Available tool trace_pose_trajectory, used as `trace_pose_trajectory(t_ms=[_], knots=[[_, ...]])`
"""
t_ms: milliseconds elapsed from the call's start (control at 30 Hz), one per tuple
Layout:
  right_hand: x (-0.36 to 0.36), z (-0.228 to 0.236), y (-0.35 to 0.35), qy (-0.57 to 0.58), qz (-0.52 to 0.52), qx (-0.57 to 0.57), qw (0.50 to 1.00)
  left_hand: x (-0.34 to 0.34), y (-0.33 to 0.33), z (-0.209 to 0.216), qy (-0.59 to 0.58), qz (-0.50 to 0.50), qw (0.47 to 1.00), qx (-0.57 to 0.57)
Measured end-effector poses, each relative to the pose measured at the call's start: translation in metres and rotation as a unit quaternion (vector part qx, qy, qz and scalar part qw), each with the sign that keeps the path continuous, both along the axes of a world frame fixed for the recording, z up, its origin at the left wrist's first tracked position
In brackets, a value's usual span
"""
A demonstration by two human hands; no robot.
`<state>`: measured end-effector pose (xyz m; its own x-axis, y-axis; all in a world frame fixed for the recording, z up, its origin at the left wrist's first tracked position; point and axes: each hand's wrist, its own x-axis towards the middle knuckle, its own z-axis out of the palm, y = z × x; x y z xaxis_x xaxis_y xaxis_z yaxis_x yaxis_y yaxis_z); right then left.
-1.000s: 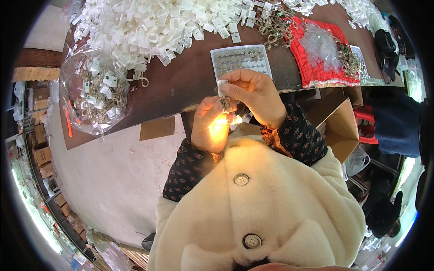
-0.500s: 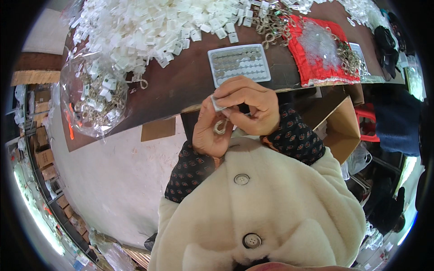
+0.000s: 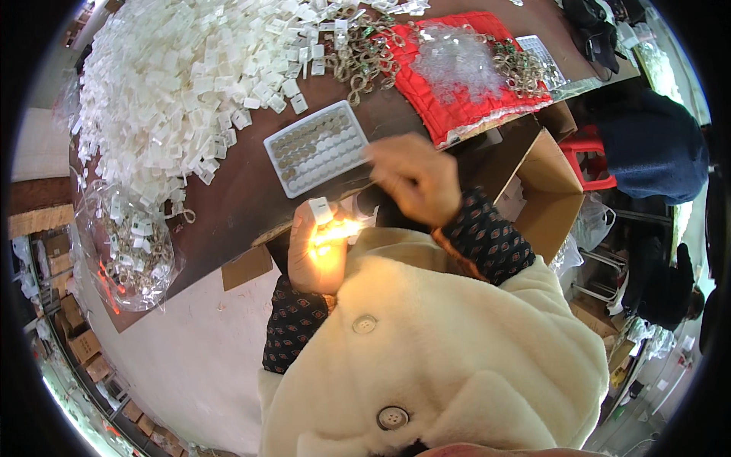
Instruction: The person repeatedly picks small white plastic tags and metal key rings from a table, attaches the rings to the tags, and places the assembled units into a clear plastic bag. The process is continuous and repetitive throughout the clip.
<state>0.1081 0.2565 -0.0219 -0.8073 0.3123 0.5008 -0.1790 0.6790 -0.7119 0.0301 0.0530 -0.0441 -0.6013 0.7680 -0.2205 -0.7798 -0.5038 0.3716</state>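
Light (image 3: 339, 229) blazes at the left hand (image 3: 314, 257), whose fingers grip a small white plastic case (image 3: 320, 210) at the near edge of a brown counter (image 3: 221, 228). To its right, the right hand (image 3: 415, 179) hovers, blurred, with fingers curled by the right side of a white tray (image 3: 329, 167); whether it pinches anything, or touches the tray, cannot be told. Grey coin-shaped discs (image 3: 311, 140), likely button cells, fill the tray's far rows, while bare pockets show nearer. A heap of white plastic pieces (image 3: 175, 99) covers the far left, with a clear plastic bag (image 3: 172, 263) near left and a red quilted cloth (image 3: 417, 90) far right. Risks look modest but real: a loosened left grip at the edge could drop the case to the floor; a low pass by the right knuckles or patterned cuff (image 3: 487, 238) could clip the tray and jolt discs loose; and the glare, washing out detail, could hide a badly seated part.
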Motion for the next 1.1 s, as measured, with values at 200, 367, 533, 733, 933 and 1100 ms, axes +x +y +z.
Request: trace_pose_trajectory(t_ms=[200,367,533,733,933,1100], knots=[[0.01,-0.018,0.085,-0.074,-0.251,0.059,0.963,0.0,0.006,0.004,-0.049,0.022,0.998,0.014],[0.007,-0.028,0.095,-0.097,-0.258,0.114,0.954,-0.001,0.008,0.005,-0.017,0.018,0.998,-0.054],[0.003,-0.023,0.097,-0.044,-0.282,0.075,0.955,-0.002,0.005,0.004,-0.029,0.01,1.0,-0.006],[0.008,-0.02,0.1,-0.041,-0.248,-0.029,0.967,-0.003,-0.001,-0.001,-0.019,0.008,1.0,0.002],[0.002,0.005,0.089,-0.048,-0.184,-0.136,0.972,-0.002,-0.002,0.001,0.026,-0.005,0.999,-0.031],[-0.003,0.035,0.005,-0.032,0.056,-0.038,0.997,0.004,0.003,0.01,0.073,0.026,0.994,-0.076]])
